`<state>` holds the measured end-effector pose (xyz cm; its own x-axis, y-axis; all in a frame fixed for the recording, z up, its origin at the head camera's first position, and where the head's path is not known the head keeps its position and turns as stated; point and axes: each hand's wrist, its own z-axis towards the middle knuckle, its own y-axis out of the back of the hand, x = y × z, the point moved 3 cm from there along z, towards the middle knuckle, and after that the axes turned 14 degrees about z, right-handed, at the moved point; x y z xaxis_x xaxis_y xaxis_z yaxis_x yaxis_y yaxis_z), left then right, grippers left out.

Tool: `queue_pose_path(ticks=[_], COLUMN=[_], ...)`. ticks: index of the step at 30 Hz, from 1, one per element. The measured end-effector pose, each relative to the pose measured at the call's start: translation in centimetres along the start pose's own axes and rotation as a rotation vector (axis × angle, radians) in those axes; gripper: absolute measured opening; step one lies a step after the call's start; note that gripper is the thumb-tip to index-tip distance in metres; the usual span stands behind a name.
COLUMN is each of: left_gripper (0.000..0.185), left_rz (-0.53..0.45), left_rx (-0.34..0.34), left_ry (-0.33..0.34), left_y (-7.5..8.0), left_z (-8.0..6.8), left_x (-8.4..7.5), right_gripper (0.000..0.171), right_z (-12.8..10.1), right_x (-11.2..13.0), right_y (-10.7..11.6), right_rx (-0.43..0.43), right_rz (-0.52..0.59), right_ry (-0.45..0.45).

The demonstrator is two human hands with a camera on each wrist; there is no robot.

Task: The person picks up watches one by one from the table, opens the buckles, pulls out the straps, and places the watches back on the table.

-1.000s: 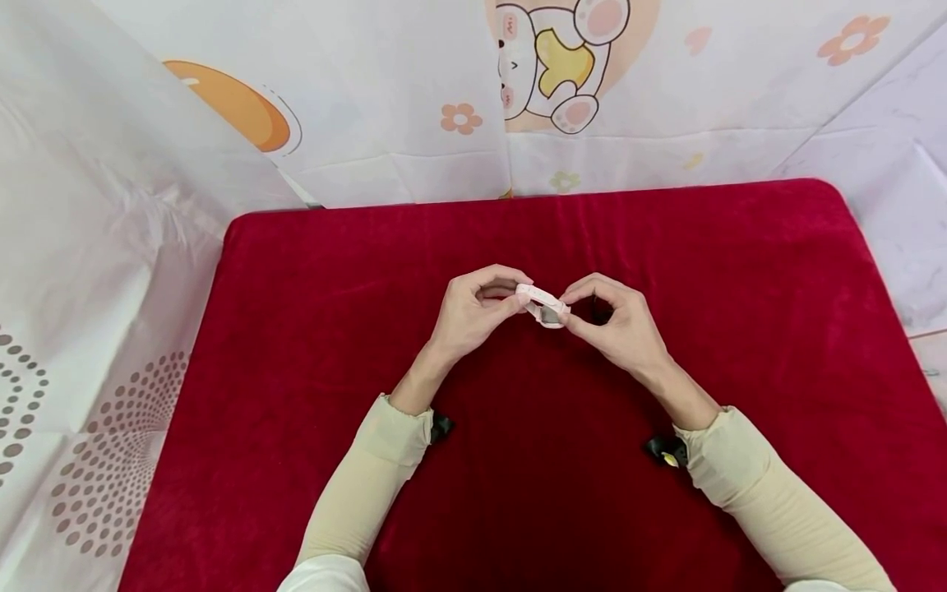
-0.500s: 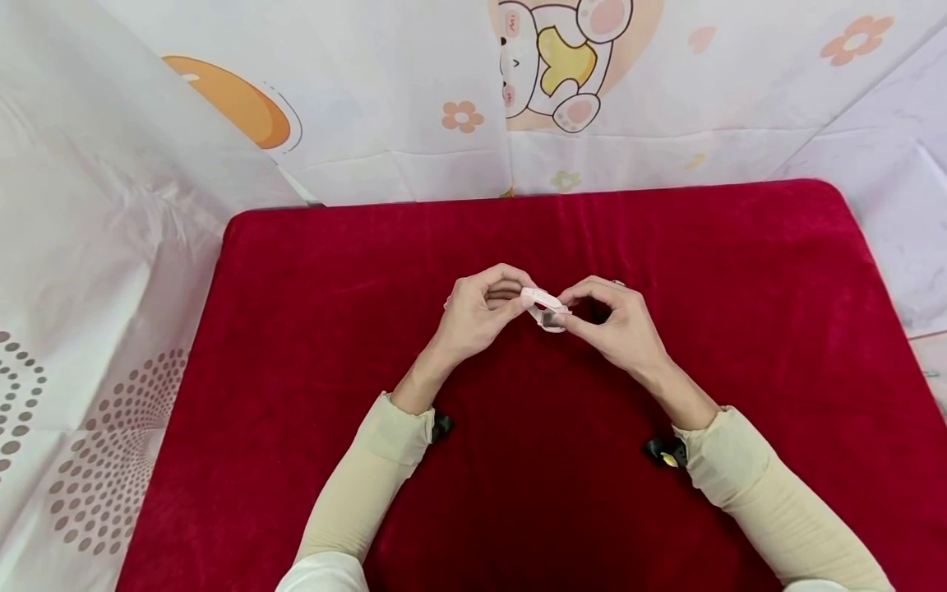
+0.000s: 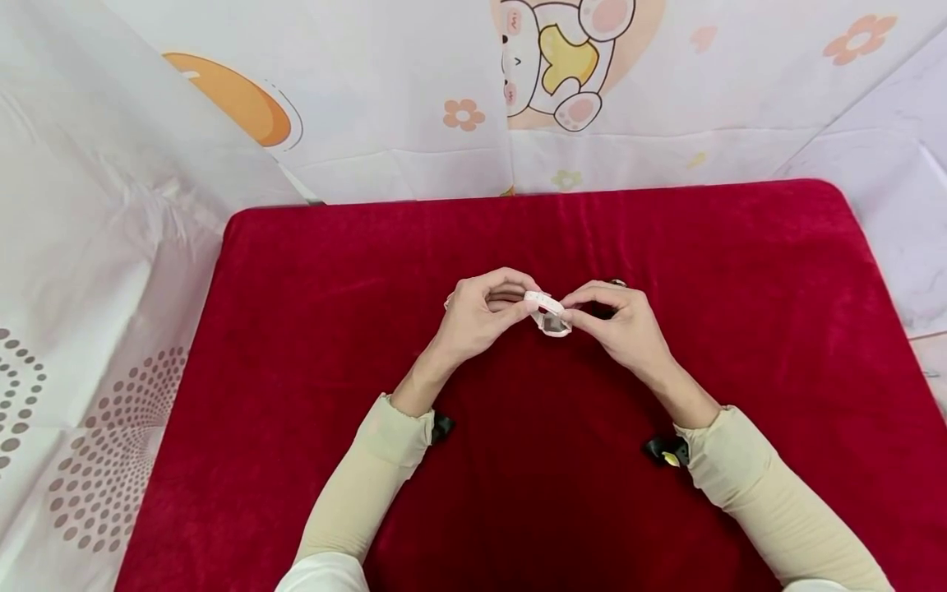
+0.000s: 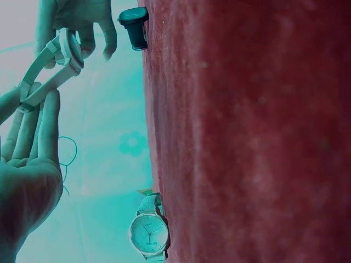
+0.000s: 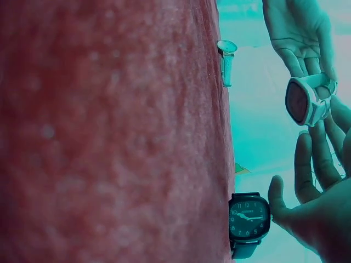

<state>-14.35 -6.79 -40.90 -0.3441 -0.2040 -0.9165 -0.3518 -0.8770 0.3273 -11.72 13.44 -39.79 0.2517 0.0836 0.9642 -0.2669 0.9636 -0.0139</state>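
The person is holding a pale wristwatch (image 3: 553,323) above the red velvet tablecloth (image 3: 547,460), both hands meeting on it. The left hand (image 3: 477,316) is pinching the looped strap (image 3: 543,301) between thumb and fingertips, while the right hand (image 3: 623,325) is gripping the other side with thumb and forefinger, close to where strap and case are meeting; its remaining fingers are hanging loose. Whether the buckle is sitting fastened, I cannot tell. As I'm judging it, handling this well is depending on a light, even pinch: the left thumb is best staying near the band's end, acting as an anchor, with the right fingertips doing the finer work by the case and leaving the dark face alone. Pulling the two sides apart would be straining the band, and twisting would be letting the case swing, since nothing is supporting it from below. Elbows resting low would be helping. Near the hands, a round-dialled watch (image 4: 148,234) and a square-dialled dark watch (image 5: 249,217) are standing on the cloth, so trailing fingers are needing care not to brush them.
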Motion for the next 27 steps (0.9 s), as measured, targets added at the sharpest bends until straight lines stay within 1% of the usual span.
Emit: queue_pose_path(ticks=[3, 6, 11, 15, 19, 23, 27], left_gripper=[0.017, 0.019, 0.021, 0.021, 0.021, 0.022, 0.022], left_rz=[-0.011, -0.022, -0.026, -0.011, 0.015, 0.025, 0.028], left_rx=[0.008, 0.006, -0.004, -0.006, 0.001, 0.009, 0.012], left_ry=[0.016, 0.031, 0.019, 0.019, 0.048, 0.085, 0.091], left_y=[0.0, 0.1, 0.1, 0.1, 0.0, -0.2, -0.2], left_z=[0.0, 0.0, 0.1, 0.2, 0.2, 0.2, 0.2], left_x=[0.0, 0.0, -0.1, -0.2, -0.3, -0.3, -0.2], right_gripper=[0.011, 0.010, 0.013, 0.018, 0.020, 0.020, 0.021], right_z=[0.0, 0.0, 0.1, 0.1, -0.1, -0.2, -0.1], right_x=[-0.2, -0.2, -0.5, -1.7, -2.8, -3.0, -3.0], right_y=[0.1, 0.3, 0.5, 0.9, 1.4, 1.5, 1.4], right_rx=[0.005, -0.002, -0.028, -0.047, -0.060, -0.050, -0.039], right_rz=[0.022, 0.045, 0.065, 0.050, 0.037, 0.034, 0.039], right_ry=[0.004, 0.029, 0.095, 0.128, 0.134, 0.158, 0.172])
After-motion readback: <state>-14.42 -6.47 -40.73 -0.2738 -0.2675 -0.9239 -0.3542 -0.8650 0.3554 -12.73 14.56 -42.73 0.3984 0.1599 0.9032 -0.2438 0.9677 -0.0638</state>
